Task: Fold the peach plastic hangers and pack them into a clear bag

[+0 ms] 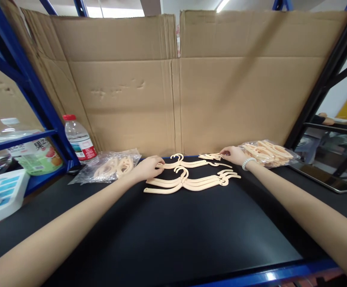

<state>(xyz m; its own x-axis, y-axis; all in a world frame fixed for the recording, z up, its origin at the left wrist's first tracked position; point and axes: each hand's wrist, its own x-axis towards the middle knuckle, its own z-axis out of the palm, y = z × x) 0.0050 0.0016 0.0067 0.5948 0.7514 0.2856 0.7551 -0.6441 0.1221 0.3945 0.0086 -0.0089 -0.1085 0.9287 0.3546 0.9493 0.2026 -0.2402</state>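
left hand [148, 167] on hanger [188, 163], right hand [232, 154] at its far end

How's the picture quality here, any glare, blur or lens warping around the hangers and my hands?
Head view: wide-angle warping bows the blue rack posts and stretches both forearms; ceiling light glares at the top edge; the hangers, left hand and right hand are evenly lit and fairly sharp; the black tabletop shows only soft shadow; the edges go slightly soft.
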